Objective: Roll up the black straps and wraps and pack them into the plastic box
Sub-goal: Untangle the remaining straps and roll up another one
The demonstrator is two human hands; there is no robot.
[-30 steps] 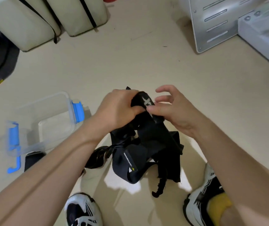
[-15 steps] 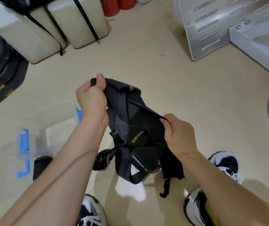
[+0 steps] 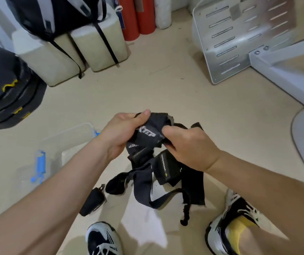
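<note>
A black wrap with white lettering (image 3: pixel 150 132) is bunched between both hands above the floor. My left hand (image 3: pixel 121 133) grips its left side, thumb on top. My right hand (image 3: pixel 188 146) grips its right end. Below them a tangle of black straps (image 3: pixel 158 177) hangs and spreads onto the floor. A small rolled black strap (image 3: pixel 92 201) lies on the floor to the lower left. The clear plastic box with blue latches (image 3: pixel 68 138) stands open on the floor left of my left forearm, partly hidden by it.
The box's lid with a blue clip (image 3: pixel 39 164) lies at the left. Black bags (image 3: pixel 5 89) and two pale cushions (image 3: pixel 74 48) crowd the back left. A perforated metal panel (image 3: pixel 239 39) and white frame stand at the back right. My shoes (image 3: pixel 101 238) are below.
My hands have come together, bunching the wrap that was stretched apart half a second ago. The view has tilted up, showing more of the back of the room.
</note>
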